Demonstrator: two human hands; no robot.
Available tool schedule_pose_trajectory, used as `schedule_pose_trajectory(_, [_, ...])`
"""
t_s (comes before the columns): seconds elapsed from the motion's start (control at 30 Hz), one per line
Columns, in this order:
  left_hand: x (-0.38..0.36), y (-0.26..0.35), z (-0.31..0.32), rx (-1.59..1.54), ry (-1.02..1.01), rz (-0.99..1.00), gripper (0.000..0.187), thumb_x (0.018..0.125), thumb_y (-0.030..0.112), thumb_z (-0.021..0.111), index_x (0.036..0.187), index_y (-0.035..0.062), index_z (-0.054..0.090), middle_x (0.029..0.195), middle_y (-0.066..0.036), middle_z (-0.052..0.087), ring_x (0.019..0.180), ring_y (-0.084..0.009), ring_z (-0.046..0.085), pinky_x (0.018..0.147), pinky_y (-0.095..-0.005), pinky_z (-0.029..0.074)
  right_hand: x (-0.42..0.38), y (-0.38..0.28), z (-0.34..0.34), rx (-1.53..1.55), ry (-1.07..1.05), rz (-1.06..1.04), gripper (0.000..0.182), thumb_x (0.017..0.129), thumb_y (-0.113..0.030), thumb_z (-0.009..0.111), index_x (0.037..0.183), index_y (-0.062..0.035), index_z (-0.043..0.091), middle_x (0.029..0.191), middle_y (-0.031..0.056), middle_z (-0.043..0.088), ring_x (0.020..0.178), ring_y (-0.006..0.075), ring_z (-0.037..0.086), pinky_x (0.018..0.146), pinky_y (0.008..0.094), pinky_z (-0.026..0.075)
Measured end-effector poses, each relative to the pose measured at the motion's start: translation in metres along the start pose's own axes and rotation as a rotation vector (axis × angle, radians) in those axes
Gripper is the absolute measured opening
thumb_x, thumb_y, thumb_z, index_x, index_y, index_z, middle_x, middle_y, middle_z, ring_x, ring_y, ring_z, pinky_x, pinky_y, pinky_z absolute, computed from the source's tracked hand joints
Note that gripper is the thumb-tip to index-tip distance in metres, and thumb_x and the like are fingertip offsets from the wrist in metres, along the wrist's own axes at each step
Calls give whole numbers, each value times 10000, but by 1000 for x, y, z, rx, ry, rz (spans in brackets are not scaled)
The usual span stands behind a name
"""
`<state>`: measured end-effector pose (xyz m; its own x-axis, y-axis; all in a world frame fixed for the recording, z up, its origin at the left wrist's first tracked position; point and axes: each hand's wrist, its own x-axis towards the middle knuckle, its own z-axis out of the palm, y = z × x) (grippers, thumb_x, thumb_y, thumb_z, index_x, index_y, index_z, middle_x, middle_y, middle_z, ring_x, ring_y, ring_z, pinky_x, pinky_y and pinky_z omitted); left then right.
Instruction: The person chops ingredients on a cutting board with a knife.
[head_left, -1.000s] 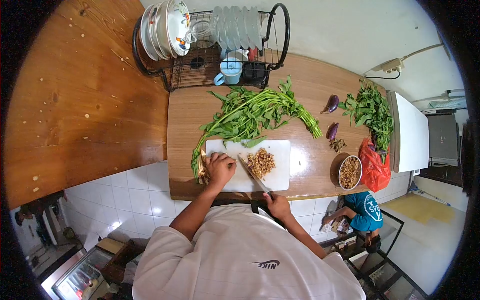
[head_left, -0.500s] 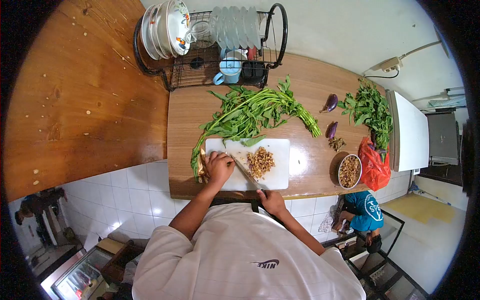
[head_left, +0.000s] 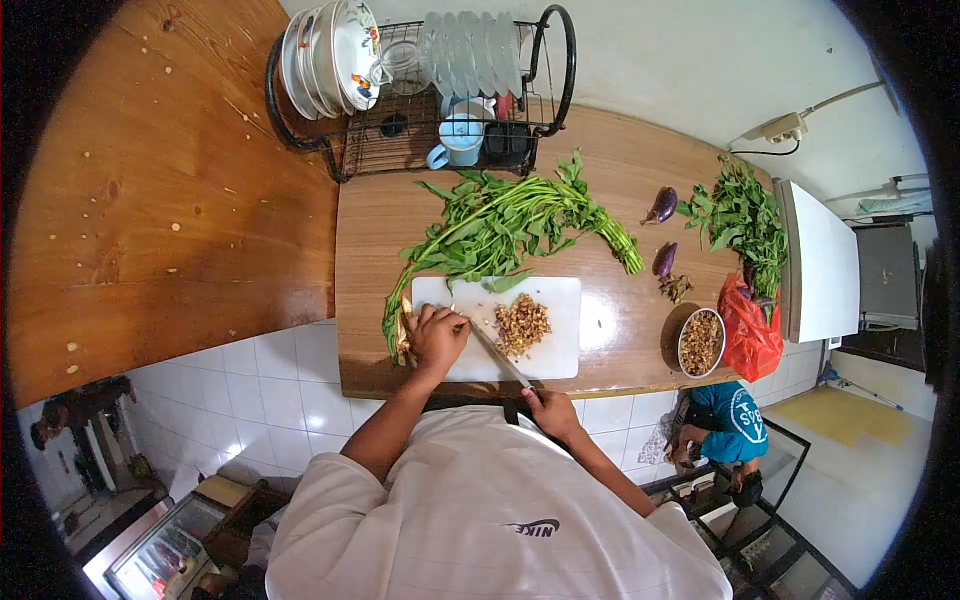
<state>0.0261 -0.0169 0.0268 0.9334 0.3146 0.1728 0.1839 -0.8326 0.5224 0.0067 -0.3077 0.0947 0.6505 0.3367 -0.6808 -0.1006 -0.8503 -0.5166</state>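
Observation:
A white cutting board (head_left: 555, 352) lies at the table's front edge with a pile of chopped brown pieces (head_left: 523, 325) on it. My right hand (head_left: 552, 412) is wrapped round the handle of a knife (head_left: 497, 352), whose blade slants up and left across the board. At the board's left side my left hand (head_left: 440, 338) is closed, its fingertips beside the knife tip; what it holds is too small to make out. Pale brown strips (head_left: 404, 335) lie partly hidden left of that hand. Behind the board spreads a bunch of leafy green stems (head_left: 520, 225).
A dish rack (head_left: 400, 150) with bowls, glasses and a blue mug stands at the back. To the right are two purple eggplants (head_left: 661, 206), a bowl of brown pieces (head_left: 700, 342), a red bag (head_left: 748, 335) and more greens (head_left: 745, 220). A person in blue (head_left: 728, 420) is beyond the table.
My right hand and the knife have shifted very slightly. My left hand stays in nearly the same place.

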Motion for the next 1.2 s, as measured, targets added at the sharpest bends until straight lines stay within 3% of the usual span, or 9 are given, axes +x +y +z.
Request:
schedule_pose_trajectory(0.13, [1, 0, 0, -6, -30, -46, 70, 740, 266, 833, 754, 208, 796, 840, 47, 719, 958, -217, 618, 887, -428, 367, 9, -1, 3, -8, 9, -6, 597, 1066, -561, 484, 1146, -33, 752, 977, 308, 726, 999, 498, 698, 877, 564, 548])
schedule_pose_trajectory(0.2, [0, 2, 0, -5, -35, -54, 66, 739, 262, 832, 753, 209, 795, 836, 47, 719, 954, -219, 619, 885, -429, 368, 14, -6, 4, -42, 57, -45, 631, 1067, -536, 507, 910, 30, 737, 866, 319, 698, 876, 513, 686, 786, 560, 538])
schedule_pose_trajectory(0.3, [2, -1, -2, 18, -51, -37, 64, 740, 260, 831, 752, 209, 793, 834, 48, 719, 953, -217, 619, 879, -426, 372, 17, -15, -1, -143, 102, -39, 658, 1060, -556, 502, 831, 19, 726, 848, 301, 703, 860, 502, 689, 781, 565, 538])
schedule_pose_trajectory(0.6, [4, 14, -3, -44, -26, 68, 76, 798, 284, 834, 840, 227, 807, 884, 64, 717, 979, -211, 604, 886, -421, 367, -12, -5, -10, -235, 216, 53, 581, 1015, -621, 550, 993, -76, 751, 841, 219, 737, 826, 434, 720, 723, 533, 562])
schedule_pose_trajectory(0.67, [5, 26, 0, -88, 22, -56, 93, 820, 300, 830, 881, 232, 813, 893, 62, 718, 1003, -208, 610, 898, -424, 369, -20, -7, -14, -243, 250, 61, 568, 1000, -625, 573, 991, -86, 751, 831, 205, 739, 812, 420, 723, 705, 524, 563])
schedule_pose_trajectory(0.8, [5, 34, 5, -124, -19, -57, 124, 817, 326, 840, 903, 240, 816, 919, 61, 714, 1024, -210, 611, 903, -439, 365, -26, 1, -11, -289, 308, 42, 531, 961, -624, 634, 990, -108, 755, 795, 180, 736, 761, 399, 725, 654, 508, 560])
schedule_pose_trajectory(0.87, [9, 45, -4, -64, -117, -4, 184, 780, 367, 864, 912, 247, 818, 942, 61, 704, 1035, -214, 606, 907, -452, 361, -28, 6, -6, -280, 323, 40, 522, 958, -621, 639, 989, -113, 756, 786, 177, 735, 749, 396, 725, 641, 504, 560])
schedule_pose_trajectory(1.1, [18, 36, 15, -42, -91, -11, 289, 714, 437, 898, 917, 245, 822, 959, 50, 679, 1047, -221, 587, 926, -460, 346, -39, 10, 0, -280, 350, 57, 510, 953, -615, 649, 969, -115, 749, 770, 174, 735, 724, 374, 732, 624, 497, 564])
schedule_pose_trajectory(1.2, [21, 52, 7, -124, -173, 42, 395, 691, 467, 905, 1007, 245, 822, 1015, 23, 667, 1091, -232, 570, 946, -465, 339, -40, 7, -2, -285, 357, 42, 503, 947, -609, 661, 976, -116, 752, 768, 165, 736, 715, 370, 731, 618, 496, 563])
